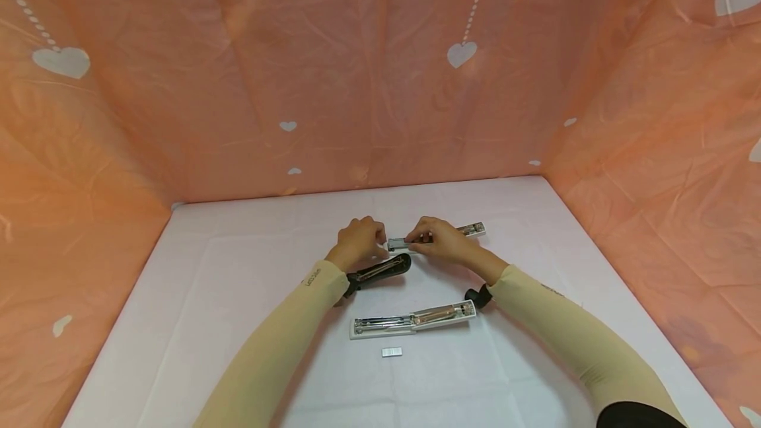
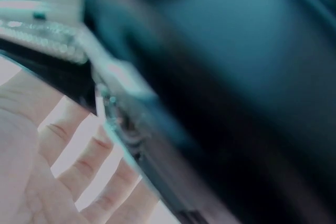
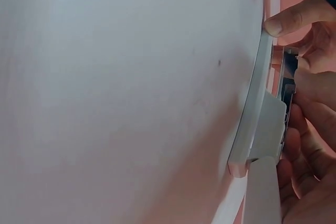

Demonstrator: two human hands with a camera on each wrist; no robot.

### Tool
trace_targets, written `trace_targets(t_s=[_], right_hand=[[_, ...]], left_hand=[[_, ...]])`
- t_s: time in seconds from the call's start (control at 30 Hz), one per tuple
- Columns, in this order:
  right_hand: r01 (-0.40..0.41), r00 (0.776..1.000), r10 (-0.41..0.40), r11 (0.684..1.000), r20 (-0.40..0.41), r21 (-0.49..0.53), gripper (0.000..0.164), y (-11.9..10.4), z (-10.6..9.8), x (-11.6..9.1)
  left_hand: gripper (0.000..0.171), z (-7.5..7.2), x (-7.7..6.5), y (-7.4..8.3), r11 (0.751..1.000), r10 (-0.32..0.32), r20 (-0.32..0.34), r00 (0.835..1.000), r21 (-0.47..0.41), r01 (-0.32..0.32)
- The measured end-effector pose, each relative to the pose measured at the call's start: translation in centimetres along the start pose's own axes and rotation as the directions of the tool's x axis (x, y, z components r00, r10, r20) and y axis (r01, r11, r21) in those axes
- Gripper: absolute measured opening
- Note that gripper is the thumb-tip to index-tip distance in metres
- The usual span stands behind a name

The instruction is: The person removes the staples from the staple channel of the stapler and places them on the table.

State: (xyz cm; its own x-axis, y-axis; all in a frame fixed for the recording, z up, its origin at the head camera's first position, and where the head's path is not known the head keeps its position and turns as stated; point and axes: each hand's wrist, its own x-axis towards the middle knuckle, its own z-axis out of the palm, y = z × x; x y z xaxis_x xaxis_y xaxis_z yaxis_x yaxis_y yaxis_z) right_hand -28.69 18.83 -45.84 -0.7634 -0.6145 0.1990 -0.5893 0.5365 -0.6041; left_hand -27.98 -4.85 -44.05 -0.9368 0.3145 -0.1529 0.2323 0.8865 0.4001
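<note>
A white stapler lies opened out at the back of the table, its metal staple channel showing. My left hand is at its left end; in the right wrist view the left thumb presses on the end of the stapler's pale base. My right hand pinches at the metal channel with its fingertips, seen from the side in the right wrist view. Whether a staple strip is between them I cannot tell. Below my left hand lies an opened black stapler; in the left wrist view a blurred dark shape hides much.
Nearer the front, a second white stapler lies opened out, with a small silver staple strip in front of it. Orange cloth with white hearts walls the white table at the back and both sides.
</note>
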Motion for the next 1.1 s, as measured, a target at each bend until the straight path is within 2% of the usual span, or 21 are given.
trace_targets(t_s=[0.23,0.67,1.1], right_hand=[[-0.047,0.999,0.047,0.998,-0.006,0.052,0.014,-0.1,0.0,0.0],[-0.081,0.996,0.081,0.997,-0.022,0.018,0.011,0.1,0.0,0.4],[-0.112,0.993,0.114,0.990,-0.020,0.090,0.007,-0.4,0.2,1.1]], left_hand=[[0.027,0.0,0.2,-0.1,1.000,0.000,-0.002,1.000,0.008,0.000],[0.026,0.1,0.2,-0.1,1.000,-0.007,0.003,1.000,0.007,0.007],[0.026,-0.1,-0.2,0.2,1.000,-0.014,-0.005,1.000,-0.011,0.014]])
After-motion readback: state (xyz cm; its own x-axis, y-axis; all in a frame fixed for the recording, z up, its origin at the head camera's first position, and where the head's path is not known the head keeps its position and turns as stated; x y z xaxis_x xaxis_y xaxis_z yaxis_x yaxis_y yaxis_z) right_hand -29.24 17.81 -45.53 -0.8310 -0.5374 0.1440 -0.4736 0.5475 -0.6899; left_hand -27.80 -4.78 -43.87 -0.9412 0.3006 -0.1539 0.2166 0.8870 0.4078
